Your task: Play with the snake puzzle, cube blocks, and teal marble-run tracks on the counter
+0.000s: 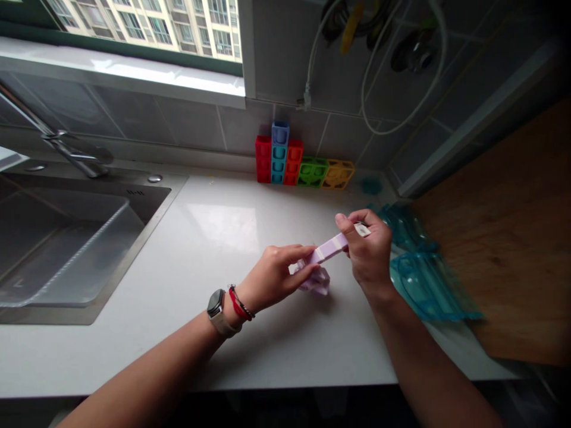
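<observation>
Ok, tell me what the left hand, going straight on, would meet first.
Beyond the purple strip it touches, the left hand would probably meet the right hand, though depth is unclear.

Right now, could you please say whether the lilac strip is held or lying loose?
Held: the left hand grasps one end of the lilac strip, the right hand the other.

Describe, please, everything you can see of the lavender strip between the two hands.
The lavender strip is slim and straight, crossed by paler bands, and looks like plastic. It slants over the white countertop, the left hand at its lower end, the right hand at its upper; they partly cover both ends. Beneath the lower end shows an irregular lavender piece; I cannot tell whether the two are joined.
</observation>
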Demonstrator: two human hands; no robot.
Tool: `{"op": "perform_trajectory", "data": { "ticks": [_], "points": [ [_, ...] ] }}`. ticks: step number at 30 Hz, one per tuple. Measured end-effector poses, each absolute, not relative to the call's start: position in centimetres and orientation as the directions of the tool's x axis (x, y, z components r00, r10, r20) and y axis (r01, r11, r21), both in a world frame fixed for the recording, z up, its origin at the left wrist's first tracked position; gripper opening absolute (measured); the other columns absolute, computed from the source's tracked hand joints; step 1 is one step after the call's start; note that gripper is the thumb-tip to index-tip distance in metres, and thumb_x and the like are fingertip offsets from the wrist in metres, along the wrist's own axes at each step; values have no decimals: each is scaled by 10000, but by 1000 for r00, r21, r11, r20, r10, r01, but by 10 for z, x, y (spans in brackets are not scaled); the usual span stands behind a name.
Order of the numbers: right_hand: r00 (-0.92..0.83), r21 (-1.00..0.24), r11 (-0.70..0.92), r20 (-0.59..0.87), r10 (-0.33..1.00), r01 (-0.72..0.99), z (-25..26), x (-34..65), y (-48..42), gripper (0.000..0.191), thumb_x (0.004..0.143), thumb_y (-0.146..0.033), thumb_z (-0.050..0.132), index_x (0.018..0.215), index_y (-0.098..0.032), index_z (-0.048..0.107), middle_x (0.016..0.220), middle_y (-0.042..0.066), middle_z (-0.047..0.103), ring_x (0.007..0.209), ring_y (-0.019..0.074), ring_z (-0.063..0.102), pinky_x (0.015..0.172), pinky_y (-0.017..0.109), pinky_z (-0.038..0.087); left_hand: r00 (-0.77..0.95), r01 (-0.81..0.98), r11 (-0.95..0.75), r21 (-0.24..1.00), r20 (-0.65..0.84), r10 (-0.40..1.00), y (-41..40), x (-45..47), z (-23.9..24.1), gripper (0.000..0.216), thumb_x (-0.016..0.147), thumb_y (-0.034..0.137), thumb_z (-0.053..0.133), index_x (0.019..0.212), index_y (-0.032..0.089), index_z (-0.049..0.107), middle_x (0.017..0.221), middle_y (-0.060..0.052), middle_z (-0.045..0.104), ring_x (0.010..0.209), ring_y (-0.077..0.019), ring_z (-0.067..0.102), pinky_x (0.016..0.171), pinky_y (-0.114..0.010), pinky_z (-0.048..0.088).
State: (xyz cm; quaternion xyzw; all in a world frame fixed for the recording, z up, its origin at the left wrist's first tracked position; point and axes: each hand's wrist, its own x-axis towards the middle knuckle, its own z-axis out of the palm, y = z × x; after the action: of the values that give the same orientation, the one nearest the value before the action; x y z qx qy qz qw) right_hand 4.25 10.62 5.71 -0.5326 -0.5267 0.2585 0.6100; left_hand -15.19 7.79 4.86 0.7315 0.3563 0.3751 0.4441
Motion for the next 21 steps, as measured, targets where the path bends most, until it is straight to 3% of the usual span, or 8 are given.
{"op": "perform_trajectory", "data": {
  "ticks": [2, 5, 7, 10, 13, 16, 21],
  "points": [
    [282, -949, 288, 313, 907, 128, 52, 42, 107, 409, 866, -613, 701, 792, -245, 538, 530, -79, 392, 398, 99, 339, 377, 254, 284, 502, 146, -337, 930, 223, 836, 77, -152, 49, 278, 942, 354, 672, 1140, 208, 803, 895, -75, 791, 759, -220, 704, 813, -359, 572],
    [132, -950, 311, 306, 943, -19, 48, 40, 104, 469, 849, -702, 657, 854, -237, 594, 543, -72, 420, 406, 98, 358, 380, 251, 291, 514, -39, -153, 987, 151, 845, 80, -151, 48, 340, 930, 379, 692, 1201, 197, 784, 1043, -97, 798, 882, -253, 733, 806, -352, 585],
    [-34, -962, 270, 271, 962, -31, 48, 39, 102, 458, 798, -661, 744, 878, -219, 651, 570, -58, 472, 441, 102, 416, 403, 245, 339, 491, -143, -39, 989, 105, 865, 85, -152, 45, 358, 922, 393, 706, 1206, 187, 779, 1126, -112, 786, 954, -264, 732, 824, -349, 584],
    [-174, -979, 203, 200, 964, -3, 48, 38, 104, 374, 778, -529, 829, 898, -193, 717, 617, -35, 542, 501, 110, 480, 454, 245, 405, 425, -216, 56, 975, 43, 904, 95, -154, 39, 342, 885, 399, 758, 1143, 177, 789, 1077, -113, 791, 925, -238, 729, 807, -323, 569],
    [-153, -978, 203, 207, 966, -41, 45, 37, 107, 325, 827, -490, 802, 926, -187, 738, 643, -22, 580, 508, 107, 477, 466, 250, 409, 404, -309, 146, 940, -10, 915, 104, -157, 32, 372, 836, 395, 812, 1126, 169, 765, 1098, -120, 776, 914, -214, 723, 789, -298, 546],
    [-156, -978, 202, 209, 966, -56, 41, 37, 109, 346, 841, -514, 782, 948, -188, 742, 676, -5, 615, 540, 125, 513, 497, 269, 440, 501, -376, 254, 891, -35, 865, 106, -159, 29, 497, 789, 353, 858, 1224, 172, 698, 1198, -148, 733, 954, -217, 719, 787, -295, 539],
    [-138, -976, 213, 216, 967, -33, 38, 36, 110, 390, 798, -532, 815, 957, -183, 742, 732, 19, 670, 618, 161, 601, 576, 293, 505, 566, -371, 324, 870, -64, 822, 103, -158, 28, 428, 749, 298, 891, 1085, 150, 669, 942, -92, 744, 783, -180, 712, 711, -284, 537]
  ]
}}
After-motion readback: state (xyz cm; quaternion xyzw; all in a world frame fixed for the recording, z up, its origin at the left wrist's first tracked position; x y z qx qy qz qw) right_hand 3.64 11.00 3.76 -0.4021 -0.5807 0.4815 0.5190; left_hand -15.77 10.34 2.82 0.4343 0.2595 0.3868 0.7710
